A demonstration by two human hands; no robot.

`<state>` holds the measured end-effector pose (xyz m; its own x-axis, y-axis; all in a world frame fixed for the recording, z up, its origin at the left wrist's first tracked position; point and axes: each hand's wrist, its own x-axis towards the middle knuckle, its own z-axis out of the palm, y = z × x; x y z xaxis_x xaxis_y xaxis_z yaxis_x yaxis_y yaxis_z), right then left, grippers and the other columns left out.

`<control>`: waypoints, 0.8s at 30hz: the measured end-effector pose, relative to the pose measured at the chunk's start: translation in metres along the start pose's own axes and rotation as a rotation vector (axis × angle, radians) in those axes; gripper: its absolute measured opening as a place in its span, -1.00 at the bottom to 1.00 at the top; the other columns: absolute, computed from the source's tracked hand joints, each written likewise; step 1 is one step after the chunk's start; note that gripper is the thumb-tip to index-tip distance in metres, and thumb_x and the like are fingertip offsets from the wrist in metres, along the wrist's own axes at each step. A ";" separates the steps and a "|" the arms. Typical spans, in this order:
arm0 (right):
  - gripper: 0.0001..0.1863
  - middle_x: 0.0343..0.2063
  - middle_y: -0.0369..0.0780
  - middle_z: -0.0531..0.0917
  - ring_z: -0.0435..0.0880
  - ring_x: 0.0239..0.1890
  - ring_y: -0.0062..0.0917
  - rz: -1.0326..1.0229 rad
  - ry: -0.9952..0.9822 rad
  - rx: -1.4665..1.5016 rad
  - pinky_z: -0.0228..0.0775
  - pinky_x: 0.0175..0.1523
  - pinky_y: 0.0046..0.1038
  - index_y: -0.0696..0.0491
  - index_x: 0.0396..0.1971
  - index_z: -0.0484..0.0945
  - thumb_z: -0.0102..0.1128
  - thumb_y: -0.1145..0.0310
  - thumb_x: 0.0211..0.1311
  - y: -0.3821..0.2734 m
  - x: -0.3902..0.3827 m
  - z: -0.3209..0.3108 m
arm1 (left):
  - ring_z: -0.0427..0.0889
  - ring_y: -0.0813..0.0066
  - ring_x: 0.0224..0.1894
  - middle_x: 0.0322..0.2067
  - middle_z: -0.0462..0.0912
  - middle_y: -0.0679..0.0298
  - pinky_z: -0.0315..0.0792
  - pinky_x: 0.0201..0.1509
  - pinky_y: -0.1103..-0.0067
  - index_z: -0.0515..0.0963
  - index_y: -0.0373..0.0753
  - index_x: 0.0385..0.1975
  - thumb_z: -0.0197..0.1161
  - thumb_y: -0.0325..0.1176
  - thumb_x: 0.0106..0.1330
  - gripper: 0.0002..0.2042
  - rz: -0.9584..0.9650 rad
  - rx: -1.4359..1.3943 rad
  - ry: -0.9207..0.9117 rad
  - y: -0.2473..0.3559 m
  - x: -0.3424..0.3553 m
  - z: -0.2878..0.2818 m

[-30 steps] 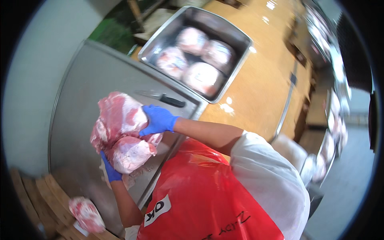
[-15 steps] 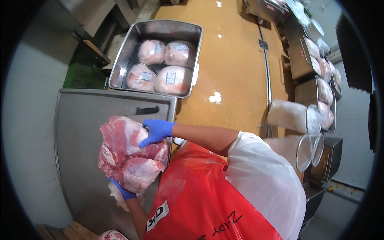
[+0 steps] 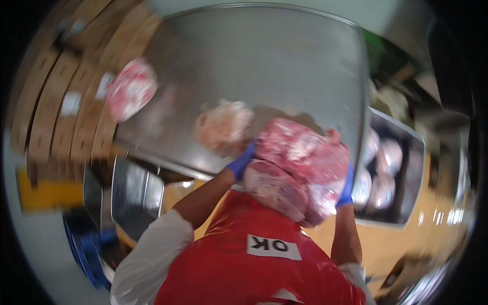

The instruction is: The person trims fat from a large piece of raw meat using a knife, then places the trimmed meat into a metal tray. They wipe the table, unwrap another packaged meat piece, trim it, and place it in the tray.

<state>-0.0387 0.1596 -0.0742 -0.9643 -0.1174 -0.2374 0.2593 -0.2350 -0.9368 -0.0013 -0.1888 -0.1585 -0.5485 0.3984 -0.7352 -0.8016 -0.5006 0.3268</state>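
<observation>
A large raw cut of pink-red meat (image 3: 300,160) is held between my two blue-gloved hands at the near edge of the steel table (image 3: 264,56), close against my red apron. My left hand (image 3: 244,160) grips its left side, with the fingertips partly behind the meat. On the opposite side my right hand (image 3: 347,185) presses against it, its fingers mostly hidden and blurred. A pale, crumpled piece (image 3: 225,125), fat or wrapping I cannot tell, lies on the table just beyond my left hand. Farther left rests another reddish-white cut of meat (image 3: 132,90).
Stacked brown cardboard boxes (image 3: 66,107) stand at the left of the table. A steel tub (image 3: 414,188) with several wrapped meat pieces stands to the right. Metal bins (image 3: 134,198) and a blue object (image 3: 89,246) are at the lower left. Motion blurs the edges.
My view has swung round, bringing the boxes in at left. The meat has come to the table's near edge, and my right hand has shifted from its top to its side.
</observation>
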 end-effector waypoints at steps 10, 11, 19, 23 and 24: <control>-0.58 0.16 -0.20 0.62 0.62 0.15 -0.44 -0.029 -0.101 -0.294 0.50 0.27 -0.31 0.04 0.29 0.45 0.09 0.19 0.57 0.024 0.012 0.051 | 0.57 0.27 0.32 0.37 0.51 0.12 0.46 0.41 0.35 0.27 -0.18 0.52 -0.13 0.52 0.43 -0.06 0.162 -0.176 -0.220 -0.032 -0.029 -0.014; -0.57 0.17 -0.20 0.62 0.62 0.16 -0.44 -0.037 -0.105 -0.308 0.50 0.28 -0.30 0.05 0.29 0.44 0.09 0.18 0.57 0.024 0.011 0.050 | 0.57 0.27 0.33 0.37 0.50 0.11 0.44 0.42 0.35 0.26 -0.19 0.53 -0.13 0.51 0.44 -0.07 0.221 -0.130 -0.149 -0.027 -0.037 -0.014; -0.51 0.20 -0.18 0.61 0.62 0.19 -0.39 -0.095 -0.245 -0.425 0.48 0.31 -0.27 0.06 0.36 0.40 0.08 0.15 0.58 0.004 0.009 0.054 | 0.50 0.32 0.38 0.42 0.45 0.14 0.31 0.52 0.40 0.24 -0.19 0.55 -0.11 0.41 0.51 -0.14 0.499 -0.082 -0.004 -0.045 -0.066 -0.003; -0.47 0.22 -0.17 0.60 0.62 0.21 -0.37 -0.139 -0.429 -0.433 0.47 0.33 -0.25 0.07 0.39 0.37 0.07 0.13 0.58 -0.026 0.022 0.078 | 0.51 0.35 0.37 0.41 0.46 0.20 0.31 0.53 0.40 0.28 -0.17 0.53 -0.12 0.37 0.55 -0.20 0.643 -0.191 -0.046 -0.062 -0.100 -0.001; -0.47 0.22 -0.16 0.60 0.62 0.22 -0.36 -0.133 -0.493 -0.415 0.46 0.34 -0.25 0.07 0.40 0.37 0.06 0.13 0.58 -0.031 0.028 0.091 | 0.51 0.35 0.36 0.41 0.46 0.22 0.30 0.53 0.40 0.29 -0.17 0.53 -0.12 0.35 0.56 -0.22 0.686 -0.218 -0.051 -0.069 -0.111 -0.001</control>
<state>-0.0687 0.0761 -0.0284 -0.8231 -0.5647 -0.0595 0.0017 0.1023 -0.9948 0.1150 -0.1991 -0.1001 -0.9261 -0.0274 -0.3764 -0.2103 -0.7906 0.5750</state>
